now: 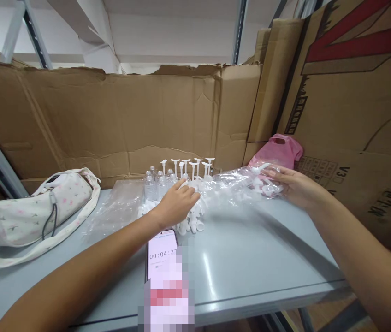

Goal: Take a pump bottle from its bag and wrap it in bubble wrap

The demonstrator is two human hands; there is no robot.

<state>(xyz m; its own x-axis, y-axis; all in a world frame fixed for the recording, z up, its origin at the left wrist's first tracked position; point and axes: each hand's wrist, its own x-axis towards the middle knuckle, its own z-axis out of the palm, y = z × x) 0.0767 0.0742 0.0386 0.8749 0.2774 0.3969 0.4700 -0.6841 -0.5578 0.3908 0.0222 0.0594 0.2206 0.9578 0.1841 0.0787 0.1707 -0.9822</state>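
Grey table (251,258) backed by walls of flattened cardboard (119,120); landmark is the clear plastic bag (230,186) lying across the table's far middle. Left hand (176,203) at the bag's left end, fingers curled loosely, fingertips down among small white plastic pieces (190,221) spilled there; whether it pinches one cannot be told. Right hand (290,184) at the bag's right end, fingers partly closed, gripping the gathered plastic with white pieces inside. Behind the bag's left end: small clear bottles (154,184) and a row of upright white stemmed parts (190,167). Behind its right end, a pink bag (281,150) against the cardboard. Well left of the bag, a floral cloth pouch (32,210) with strap; nearer the viewer than the bag, a phone (162,253) showing a running timer.
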